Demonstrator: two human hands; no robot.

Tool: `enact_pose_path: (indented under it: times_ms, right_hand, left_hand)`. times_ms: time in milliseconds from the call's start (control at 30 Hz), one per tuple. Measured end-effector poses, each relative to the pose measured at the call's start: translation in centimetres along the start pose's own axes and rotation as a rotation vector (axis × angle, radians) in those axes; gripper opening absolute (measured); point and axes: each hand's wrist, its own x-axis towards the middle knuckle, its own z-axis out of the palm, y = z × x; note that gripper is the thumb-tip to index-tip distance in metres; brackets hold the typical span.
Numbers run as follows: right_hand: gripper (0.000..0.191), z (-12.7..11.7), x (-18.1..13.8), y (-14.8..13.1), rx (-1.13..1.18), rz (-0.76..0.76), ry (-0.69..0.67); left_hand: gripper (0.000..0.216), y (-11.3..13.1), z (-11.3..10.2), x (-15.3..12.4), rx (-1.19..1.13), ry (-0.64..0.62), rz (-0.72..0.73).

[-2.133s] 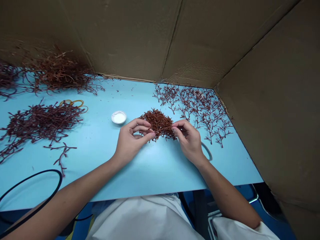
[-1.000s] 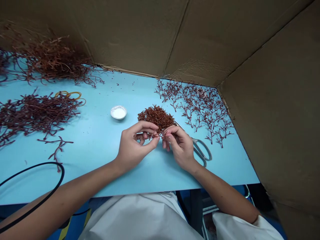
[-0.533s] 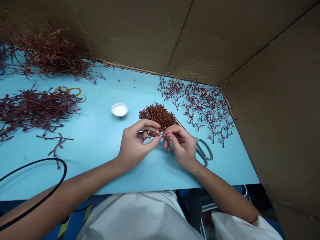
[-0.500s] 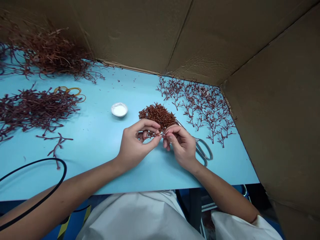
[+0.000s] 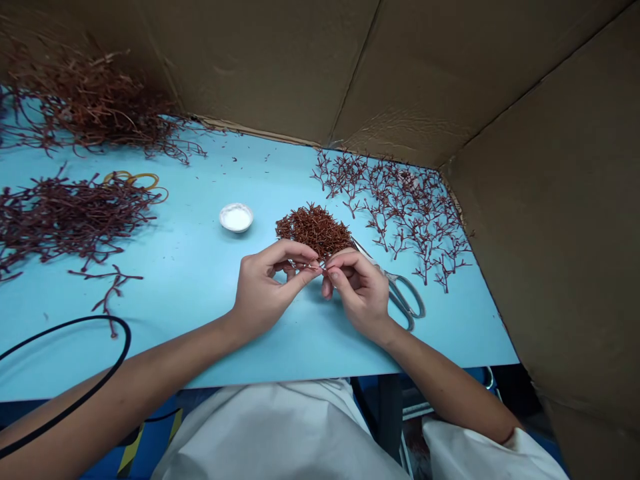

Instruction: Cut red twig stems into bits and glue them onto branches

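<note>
My left hand and my right hand meet fingertip to fingertip over the table. Between the thumb and forefinger of my left hand is a small reddish-brown twig piece. My right hand pinches at its other end; the fingers hide most of it. Just beyond my fingertips lies a heap of short brown twig pieces. A pair of scissors with grey handles rests beside my right hand, its blades partly behind the fingers. A small white bowl with white contents stands beyond my left hand.
Branched twigs are spread at the back right. At left lie a pile of dark red twigs, yellow rubber bands and a tangled brown bundle. A black cable loops over my left forearm. Cardboard walls border the blue table.
Both hands have shifted very slightly left, still pinching together. My fingertips look closer around the twig piece. The view has moved a little; the things on the table lie as before.
</note>
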Motion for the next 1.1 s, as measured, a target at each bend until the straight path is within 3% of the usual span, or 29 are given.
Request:
enact_pose_path:
  times_ms: [467, 867, 933, 1000, 1100]
  right_hand:
    - [0.01, -0.03, -0.06, 0.62, -0.031, 0.027, -0.008]
    - [0.016, 0.14, 0.33, -0.06, 0.057, 0.084, -0.029]
    - [0.016, 0.08, 0.48, -0.12, 0.048, 0.101, -0.029]
    - [0.013, -0.13, 0.56, -0.16, 0.0, 0.083, -0.003]
    - [0.011, -0.75, 0.61, -0.25, -0.181, -0.081, 0.061]
  left_hand:
    - [0.016, -0.59, 0.16, -0.66, 0.026, 0.036, 0.038]
    - [0.013, -0.32, -0.28, -0.27, 0.232, 0.024, 0.377]
    - [0.012, -0.22, -0.29, -0.2, 0.222, 0.028, 0.351]
    - [0.011, -0.16, -0.27, -0.17, 0.187, 0.037, 0.237]
    - [0.01, -0.14, -0.27, -0.11, 0.127, 0.049, 0.067]
